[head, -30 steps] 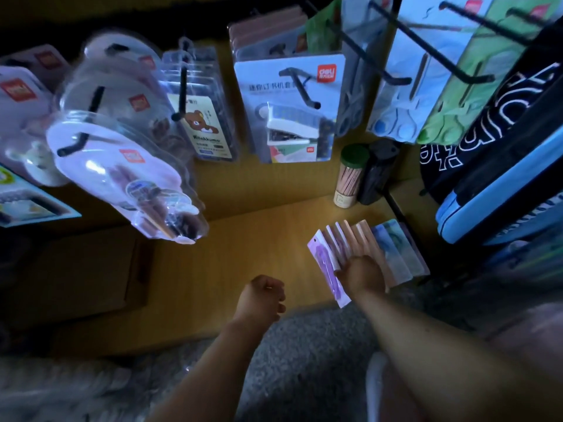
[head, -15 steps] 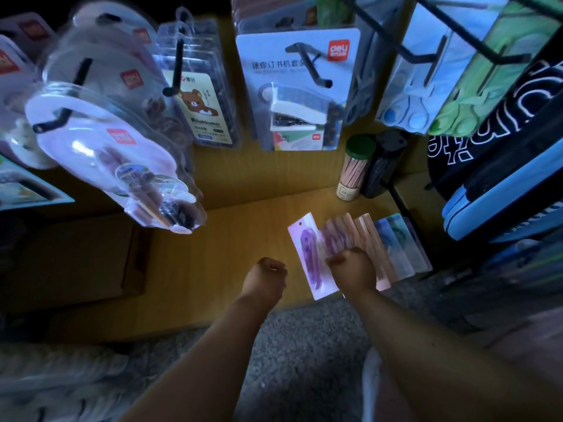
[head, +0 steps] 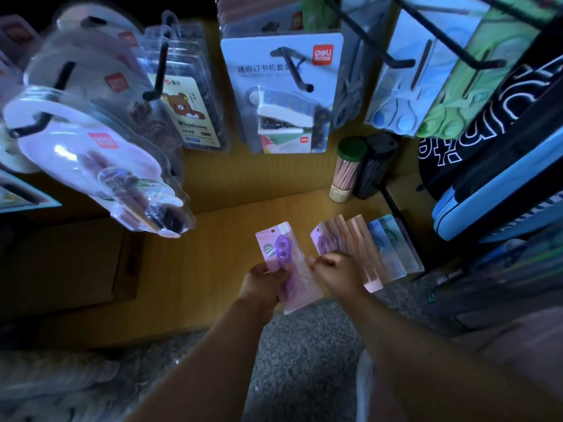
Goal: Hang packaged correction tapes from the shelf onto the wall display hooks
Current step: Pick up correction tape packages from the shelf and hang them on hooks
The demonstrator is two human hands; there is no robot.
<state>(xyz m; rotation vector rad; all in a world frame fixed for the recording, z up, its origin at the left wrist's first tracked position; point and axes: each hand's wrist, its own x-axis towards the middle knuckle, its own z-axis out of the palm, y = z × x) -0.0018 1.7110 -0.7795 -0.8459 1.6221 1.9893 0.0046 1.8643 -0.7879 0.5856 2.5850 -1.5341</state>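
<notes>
observed: the left hand [head: 264, 280] holds one purple correction tape pack [head: 281, 254], fingers curled round its lower left edge, the pack standing roughly upright and tilted a little to the left above the front of the wooden shelf [head: 219, 248]. the right hand [head: 336, 274] is curled with knuckles up just beside that pack, at its right edge and over the near ends of the fanned packs [head: 362, 248]; whether its fingers pinch the held pack or the fan beneath cannot be told. the fanned packs lie flat on the shelf, overlapping, purple at the left, then pink, then blue at the right, a clear gap showing between the held pack's top and the fan's leftmost pack.

at the back of the shelf stand a green-lidded tube [head: 347, 169] of thin sticks and a dark tube [head: 374, 166] touching it on the right. on the wall above, black display hooks [head: 297, 70] carry goods: a carded mini stapler pack [head: 281, 95], clear blister packs [head: 91, 141] at the left, a bear-printed pack [head: 187, 114], and scissors packs [head: 399, 95] at the right. grey speckled floor [head: 304, 345] lies below the shelf edge.
</notes>
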